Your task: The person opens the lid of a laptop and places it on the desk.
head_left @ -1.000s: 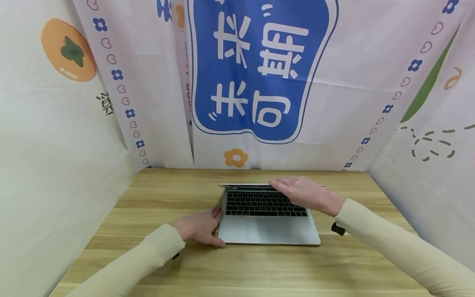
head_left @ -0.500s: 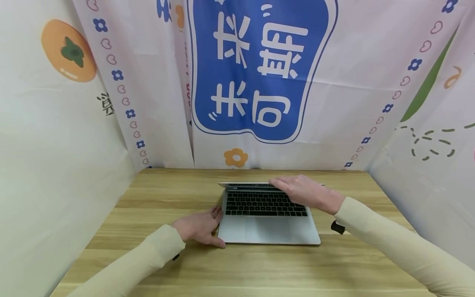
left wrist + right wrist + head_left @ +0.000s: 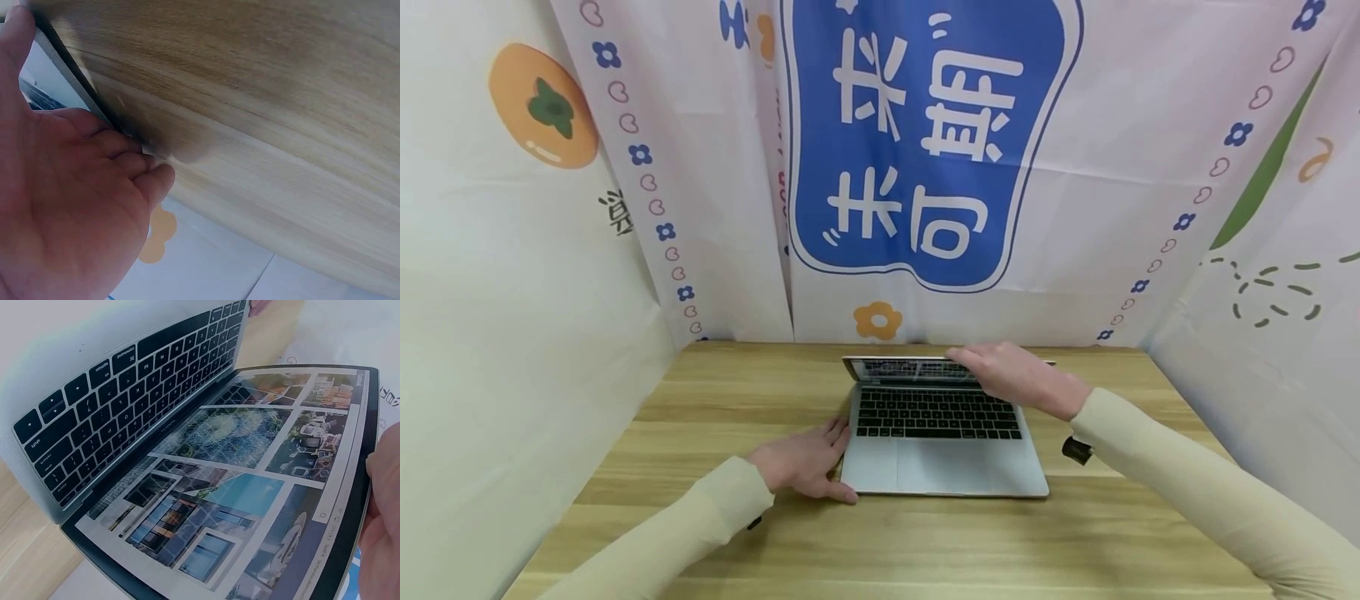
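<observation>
A silver laptop (image 3: 947, 467) with a black keyboard (image 3: 925, 417) sits on the wooden table, its lid (image 3: 895, 369) partly raised. My right hand (image 3: 1018, 379) grips the lid's top edge to the right of its middle. In the right wrist view the thumb lies along the dark bezel, and the lit screen (image 3: 234, 481) shows several pictures. Beside the base's left edge, my left hand (image 3: 805, 458) rests on the table. Its fingers touch that side and its thumb lies at the front left corner; the left wrist view shows the palm (image 3: 75, 206).
The wooden table (image 3: 880, 550) runs back to a printed cloth wall (image 3: 1097, 233). Cloth walls also stand on the left and right. Dark bands or devices show under both cuffs.
The lid has risen and more of the screen shows in the head view. My right hand has moved slightly up with it; my left hand stays at the laptop's left side.
</observation>
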Demonstrator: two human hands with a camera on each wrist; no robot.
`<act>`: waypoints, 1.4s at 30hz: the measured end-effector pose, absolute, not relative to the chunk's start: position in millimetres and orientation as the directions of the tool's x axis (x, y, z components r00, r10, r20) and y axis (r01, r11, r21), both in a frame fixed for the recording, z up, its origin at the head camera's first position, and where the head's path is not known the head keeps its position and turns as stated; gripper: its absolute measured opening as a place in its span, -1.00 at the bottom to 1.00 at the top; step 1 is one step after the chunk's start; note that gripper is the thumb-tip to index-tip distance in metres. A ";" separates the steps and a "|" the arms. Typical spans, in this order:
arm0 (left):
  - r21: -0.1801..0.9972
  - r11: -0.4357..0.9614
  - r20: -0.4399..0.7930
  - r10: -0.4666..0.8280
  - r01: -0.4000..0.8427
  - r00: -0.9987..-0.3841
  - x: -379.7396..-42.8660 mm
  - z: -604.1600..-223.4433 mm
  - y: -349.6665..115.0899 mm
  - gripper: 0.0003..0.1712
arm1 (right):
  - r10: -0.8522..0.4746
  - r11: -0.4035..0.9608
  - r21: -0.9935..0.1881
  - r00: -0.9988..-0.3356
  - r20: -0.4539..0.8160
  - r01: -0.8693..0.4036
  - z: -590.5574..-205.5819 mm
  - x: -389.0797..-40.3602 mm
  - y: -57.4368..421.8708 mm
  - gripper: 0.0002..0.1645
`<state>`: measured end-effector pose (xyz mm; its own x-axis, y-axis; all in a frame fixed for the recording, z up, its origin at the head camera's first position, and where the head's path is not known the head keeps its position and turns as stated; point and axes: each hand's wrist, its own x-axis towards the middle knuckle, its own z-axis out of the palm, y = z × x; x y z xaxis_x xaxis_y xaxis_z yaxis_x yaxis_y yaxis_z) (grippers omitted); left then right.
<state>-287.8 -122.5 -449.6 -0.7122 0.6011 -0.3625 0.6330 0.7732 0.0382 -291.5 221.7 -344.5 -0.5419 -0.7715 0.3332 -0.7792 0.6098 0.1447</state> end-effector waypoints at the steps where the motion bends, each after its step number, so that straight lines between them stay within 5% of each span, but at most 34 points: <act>1: 0.048 0.778 -0.364 0.597 0.626 -0.715 -287.1 -449.3 -122.9 0.26 | -0.766 0.616 0.134 -0.552 0.329 -0.776 -343.9 -292.0 221.2 -0.48; 42: -0.032 0.757 -0.321 0.611 0.653 -0.724 -300.3 -459.1 -125.8 0.41 | -0.599 0.693 -0.219 -0.718 0.354 -0.686 -330.3 -329.8 223.9 -0.72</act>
<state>-300.3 -125.8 -459.1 -0.7239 0.6107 -0.3208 0.6527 0.7570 -0.0318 -329.8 223.9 -330.3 -0.7182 -0.5991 0.3540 -0.6865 0.6933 -0.2193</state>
